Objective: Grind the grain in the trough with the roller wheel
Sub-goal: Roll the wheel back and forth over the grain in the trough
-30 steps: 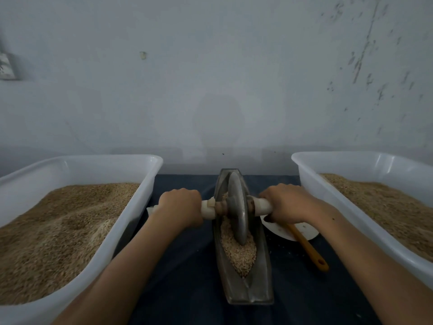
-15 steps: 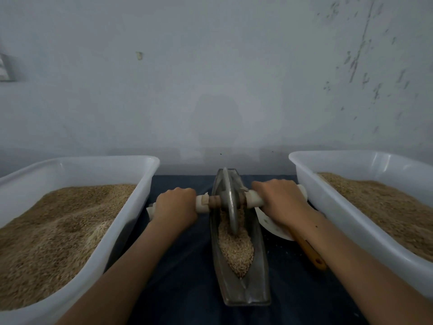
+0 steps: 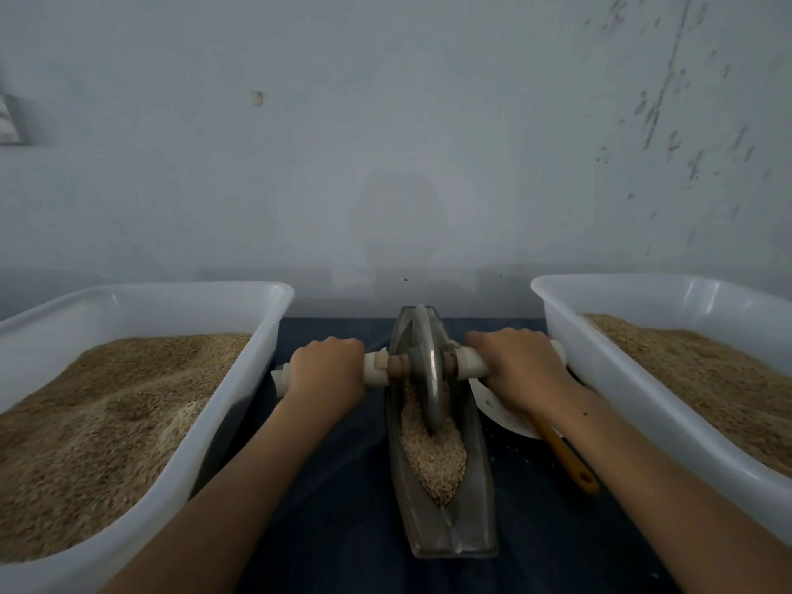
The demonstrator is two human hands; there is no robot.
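Where the view begins, at its near edge, two bare forearms reach forward over a dark cloth (image 3: 343, 529) that covers the work surface. Between the forearms lies the narrow metal trough (image 3: 465, 533), long axis running near to far; its near end is bare metal. A tapering heap of grain (image 3: 435, 460) fills the middle of the trough. To the right of the trough, an orange-handled utensil (image 3: 568, 458) lies on the cloth, its far end hidden under the right wrist, beside a white dish (image 3: 499, 411) that is partly covered by the same arm. Farther on, the roller wheel (image 3: 428, 370) stands upright on edge in the far half of the trough, its lower rim sunk in the grain. A pale axle handle (image 3: 377, 368) passes through the wheel's hub. The left hand (image 3: 328, 370) has its fingers curled over the handle's left half; the right hand (image 3: 516, 368) has its fingers wrapped round the right half. Flanking all this, a white left tub (image 3: 240, 379) and a white right tub (image 3: 608, 379) each hold brown grain. Beyond them rises a pale, scuffed wall (image 3: 385, 143).
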